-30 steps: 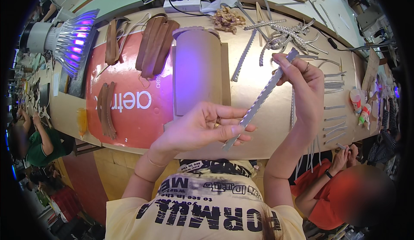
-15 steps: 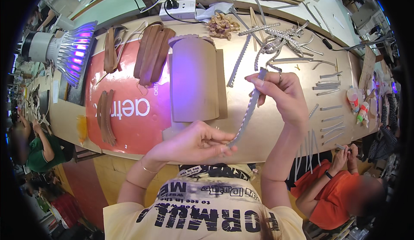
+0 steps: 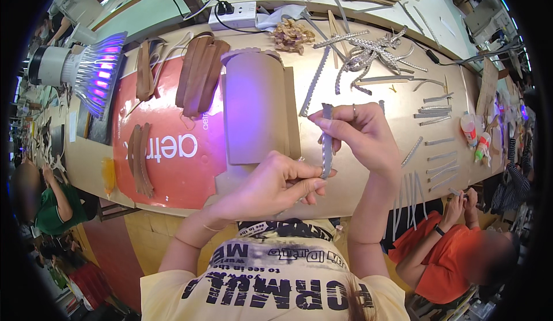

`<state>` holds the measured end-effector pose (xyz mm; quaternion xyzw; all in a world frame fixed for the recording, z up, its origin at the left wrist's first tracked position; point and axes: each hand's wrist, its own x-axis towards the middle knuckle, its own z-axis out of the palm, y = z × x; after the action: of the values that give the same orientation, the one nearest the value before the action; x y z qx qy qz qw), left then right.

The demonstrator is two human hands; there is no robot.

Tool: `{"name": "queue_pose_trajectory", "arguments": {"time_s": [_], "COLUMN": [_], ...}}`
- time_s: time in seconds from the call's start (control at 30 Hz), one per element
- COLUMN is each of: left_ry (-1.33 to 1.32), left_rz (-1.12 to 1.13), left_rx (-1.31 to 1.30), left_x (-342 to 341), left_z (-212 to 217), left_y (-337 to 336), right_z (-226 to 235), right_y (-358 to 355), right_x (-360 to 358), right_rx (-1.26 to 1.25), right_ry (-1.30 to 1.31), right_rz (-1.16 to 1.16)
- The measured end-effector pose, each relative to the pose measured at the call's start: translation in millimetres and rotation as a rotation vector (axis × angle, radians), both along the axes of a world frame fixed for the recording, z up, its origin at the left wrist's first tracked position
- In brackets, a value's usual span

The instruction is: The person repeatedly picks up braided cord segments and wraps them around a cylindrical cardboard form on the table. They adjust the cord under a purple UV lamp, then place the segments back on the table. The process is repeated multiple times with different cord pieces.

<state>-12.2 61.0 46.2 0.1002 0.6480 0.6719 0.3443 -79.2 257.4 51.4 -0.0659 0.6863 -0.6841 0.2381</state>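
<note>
I hold a narrow silver-grey studded strip upright between both hands, above the near edge of the workbench. My right hand pinches its upper end, and my left hand grips its lower end. Just behind the strip lies a tan cardboard sheet lit purple. A heap of similar silver strips lies further back on the bench.
A red mat with brown leather pieces sits on the left. A purple lamp stands far left. Short silver strips and small glue bottles lie at right. A person in orange sits lower right; another sits at left.
The strip was slanted with my right hand raised high toward the back. Now my right hand has come down and nearer, and the strip stands almost vertical between my hands.
</note>
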Motion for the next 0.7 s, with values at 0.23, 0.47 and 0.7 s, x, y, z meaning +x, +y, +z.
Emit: {"name": "queue_pose_trajectory", "arguments": {"time_s": [0.23, 0.47, 0.7], "left_ry": [-0.141, -0.037, 0.099], "left_rz": [0.093, 0.084, -0.184], "left_rx": [0.046, -0.012, -0.110], "left_x": [-1, 5, -20], "left_z": [-11, -8, -1], "left_y": [0, 20, 21], "right_z": [-14, -23, -34], "right_y": [2, 11, 34], "right_x": [6, 19, 25], "right_rx": [-0.167, -0.076, -0.194], "right_ry": [0.011, -0.085, -0.143], "right_rz": [-0.133, -0.087, 0.025]}}
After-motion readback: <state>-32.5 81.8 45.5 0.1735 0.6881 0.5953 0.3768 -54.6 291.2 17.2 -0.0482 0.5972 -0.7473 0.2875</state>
